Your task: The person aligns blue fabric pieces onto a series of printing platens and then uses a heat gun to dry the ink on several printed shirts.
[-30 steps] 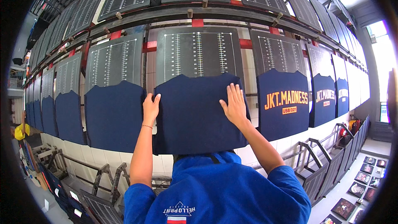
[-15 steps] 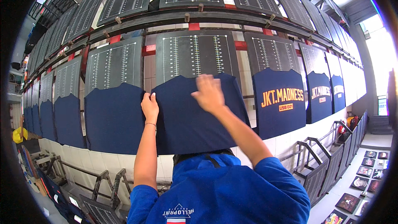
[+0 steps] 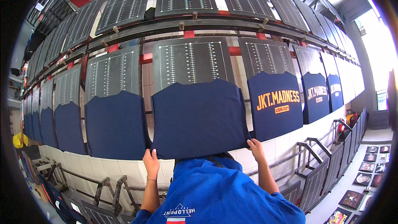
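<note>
At the bottom corners of the middle platen, the left hand (image 3: pixel 151 162) and right hand (image 3: pixel 256 149) grip the hem of the plain navy T-shirt (image 3: pixel 199 118), fingers closed on the cloth, beside the printed navy T-shirt (image 3: pixel 277 103).

Plain navy shirt (image 3: pixel 199 118) lies flat, smooth on its slanted pallet.

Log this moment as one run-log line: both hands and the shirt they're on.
left hand: grips lower left hem | right hand: grips lower right hem | plain navy shirt: flat on board | printed shirt: next board right
</note>
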`<state>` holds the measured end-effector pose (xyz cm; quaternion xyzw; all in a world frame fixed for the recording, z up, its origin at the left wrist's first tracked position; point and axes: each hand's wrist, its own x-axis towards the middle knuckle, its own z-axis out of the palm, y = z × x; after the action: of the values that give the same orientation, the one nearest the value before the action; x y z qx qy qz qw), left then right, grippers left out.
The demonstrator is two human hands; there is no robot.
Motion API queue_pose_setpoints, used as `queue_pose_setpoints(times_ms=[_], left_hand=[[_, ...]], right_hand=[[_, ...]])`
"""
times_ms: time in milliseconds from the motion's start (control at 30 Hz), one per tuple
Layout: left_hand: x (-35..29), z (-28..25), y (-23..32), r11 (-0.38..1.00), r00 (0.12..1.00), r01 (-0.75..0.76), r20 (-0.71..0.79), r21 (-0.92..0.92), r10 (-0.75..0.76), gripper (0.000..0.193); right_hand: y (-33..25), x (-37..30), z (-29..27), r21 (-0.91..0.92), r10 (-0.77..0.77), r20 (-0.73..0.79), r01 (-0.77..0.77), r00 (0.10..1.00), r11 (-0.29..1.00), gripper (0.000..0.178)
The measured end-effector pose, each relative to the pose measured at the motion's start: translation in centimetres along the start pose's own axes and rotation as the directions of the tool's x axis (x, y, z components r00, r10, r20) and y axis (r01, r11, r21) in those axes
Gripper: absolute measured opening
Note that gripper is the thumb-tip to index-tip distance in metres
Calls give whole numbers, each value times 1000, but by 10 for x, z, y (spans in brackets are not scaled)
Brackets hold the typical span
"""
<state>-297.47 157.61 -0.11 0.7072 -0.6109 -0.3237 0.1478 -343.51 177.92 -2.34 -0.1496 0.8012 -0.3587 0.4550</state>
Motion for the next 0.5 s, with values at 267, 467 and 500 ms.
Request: queue_pose_setpoints(times_ms=[267, 467, 500], left_hand=[[-6, 12, -2, 986, 998, 2, -66, 165, 9, 26], [25, 27, -9, 998, 993, 28, -115, 62, -20, 37], [42, 33, -7, 995, 996, 14, -87, -96, -23, 42]], right_hand=[[4, 0, -11, -392, -148, -123, 89, 981, 916, 26], [-40, 16, 0, -154, -223, -12, 219, 975, 964, 51], [-42, 36, 8, -90, -275, 13, 275, 961, 957, 58]])
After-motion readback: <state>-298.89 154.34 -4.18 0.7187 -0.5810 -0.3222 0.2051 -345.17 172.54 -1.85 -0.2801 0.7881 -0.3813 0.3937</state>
